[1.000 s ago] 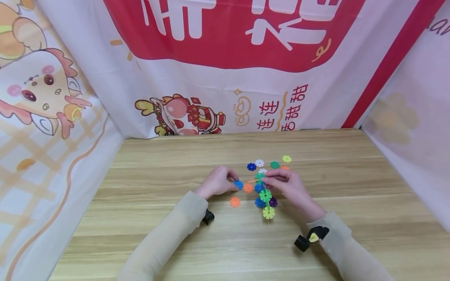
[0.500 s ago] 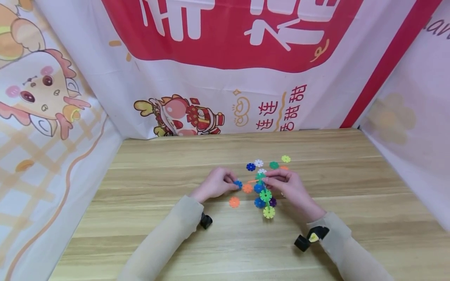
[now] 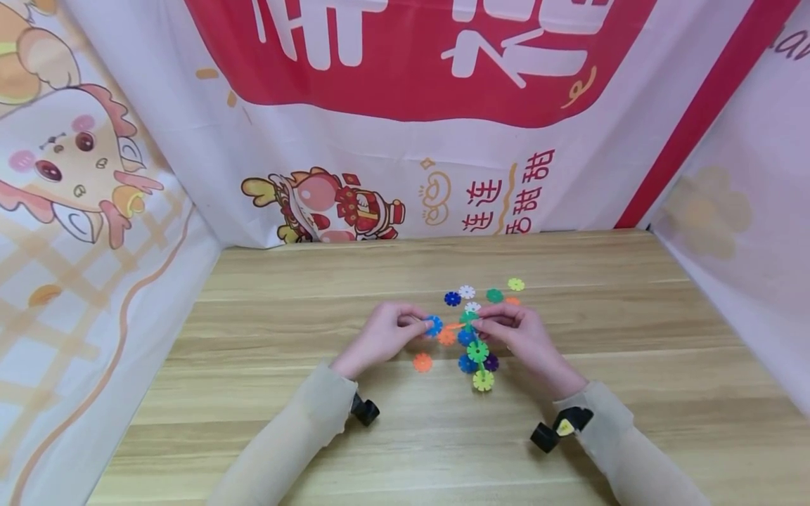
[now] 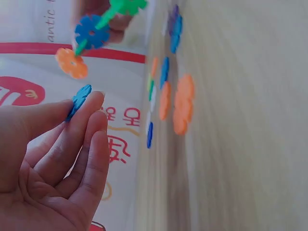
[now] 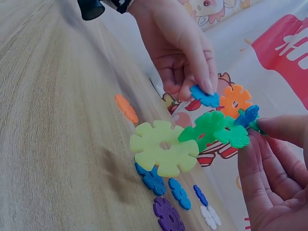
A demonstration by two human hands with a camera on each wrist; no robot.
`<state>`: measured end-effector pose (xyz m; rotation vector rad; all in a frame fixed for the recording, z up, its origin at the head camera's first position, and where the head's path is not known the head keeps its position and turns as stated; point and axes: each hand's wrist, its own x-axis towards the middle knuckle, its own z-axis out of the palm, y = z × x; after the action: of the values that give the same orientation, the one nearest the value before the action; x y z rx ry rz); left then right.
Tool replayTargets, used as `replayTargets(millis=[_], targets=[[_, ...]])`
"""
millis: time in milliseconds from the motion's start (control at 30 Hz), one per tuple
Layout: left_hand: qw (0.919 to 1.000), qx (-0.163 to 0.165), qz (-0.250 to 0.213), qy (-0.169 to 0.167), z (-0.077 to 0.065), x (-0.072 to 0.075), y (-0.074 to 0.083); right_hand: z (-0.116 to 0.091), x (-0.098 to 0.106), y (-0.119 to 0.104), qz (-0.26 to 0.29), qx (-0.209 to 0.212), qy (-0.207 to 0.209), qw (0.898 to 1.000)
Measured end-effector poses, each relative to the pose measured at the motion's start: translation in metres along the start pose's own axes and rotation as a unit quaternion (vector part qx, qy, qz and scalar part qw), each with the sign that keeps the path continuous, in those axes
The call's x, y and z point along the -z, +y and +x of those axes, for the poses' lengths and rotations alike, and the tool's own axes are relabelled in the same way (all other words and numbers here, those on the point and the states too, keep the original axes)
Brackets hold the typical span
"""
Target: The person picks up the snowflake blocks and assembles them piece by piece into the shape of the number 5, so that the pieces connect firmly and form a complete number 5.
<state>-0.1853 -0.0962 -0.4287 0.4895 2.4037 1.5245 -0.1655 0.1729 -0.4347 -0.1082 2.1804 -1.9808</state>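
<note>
My left hand (image 3: 387, 332) pinches a blue snowflake disc (image 4: 79, 102) between thumb and fingertips, raised above the table. My right hand (image 3: 526, 343) holds a chain of slotted snowflake discs by its far end, also in the air. Along that chain, in the right wrist view, are a pale yellow disc (image 5: 147, 148), green discs (image 5: 204, 129), a blue disc (image 5: 247, 115) and an orange disc (image 5: 230, 96). The held blue disc is close beside the chain's orange disc, with a small gap showing in the left wrist view. Right fingertips grip near the chain's blue disc.
Loose discs lie flat on the wooden table (image 3: 285, 295) below the hands: orange (image 3: 422, 362), blue (image 3: 467, 364) and purple (image 3: 492, 362). Farther back are white (image 3: 467, 291), dark blue (image 3: 452, 299), green (image 3: 494, 296) and yellow (image 3: 515, 284) ones. A printed cloth (image 3: 392, 154) walls the back.
My left hand has lifted the blue disc from the table and brought it slightly right, towards the chain. My right hand and the chain have stayed nearly still.
</note>
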Motion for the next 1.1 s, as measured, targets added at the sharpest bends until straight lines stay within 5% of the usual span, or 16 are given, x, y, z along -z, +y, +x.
replayTargets(millis=[400, 1100], targets=[[0.9991, -0.004, -0.041, 0.008, -0.011, -0.002, 0.014, 0.0, 0.0, 0.0, -0.008, 0.0, 0.004, 1.0], [0.998, -0.002, -0.061, 0.017, -0.014, -0.006, 0.014, -0.001, -0.006, -0.001, -0.002, 0.014, -0.006, 1.0]])
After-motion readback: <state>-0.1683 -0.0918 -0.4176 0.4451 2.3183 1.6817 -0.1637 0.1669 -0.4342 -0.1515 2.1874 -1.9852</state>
